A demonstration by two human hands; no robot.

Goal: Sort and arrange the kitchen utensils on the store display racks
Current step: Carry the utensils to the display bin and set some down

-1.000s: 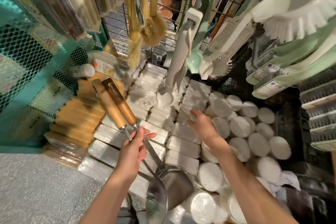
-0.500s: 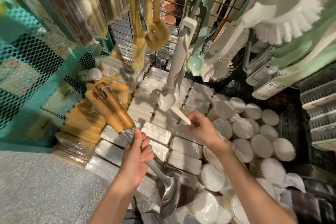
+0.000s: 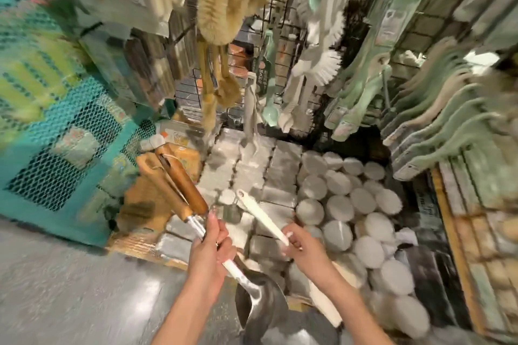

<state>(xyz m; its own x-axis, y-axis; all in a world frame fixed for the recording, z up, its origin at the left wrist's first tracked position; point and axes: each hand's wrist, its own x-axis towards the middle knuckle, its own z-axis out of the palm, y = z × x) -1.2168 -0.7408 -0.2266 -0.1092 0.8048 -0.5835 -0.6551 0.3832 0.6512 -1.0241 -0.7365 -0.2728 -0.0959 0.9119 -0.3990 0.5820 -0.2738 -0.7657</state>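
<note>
A: Left hand (image 3: 208, 253)?
B: Fingers wrapped round metal shafts of two wooden-handled ladles (image 3: 179, 185), bowls below the wrist.
A: Right hand (image 3: 304, 245)?
B: Pinches a white utensil handle (image 3: 259, 214), just right of the ladles, above wrapped packs (image 3: 283, 173).

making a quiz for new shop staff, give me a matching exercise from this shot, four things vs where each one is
Things:
1. wooden-handled ladles
2. white-handled utensil
3. round white packs
4. bristle brushes

Places:
A. hanging from the wire rack
B. in the right hand
C. stacked on the low shelf
D. in the left hand

Pairs: 1-D, 2-B, 3-C, 4-A
</note>
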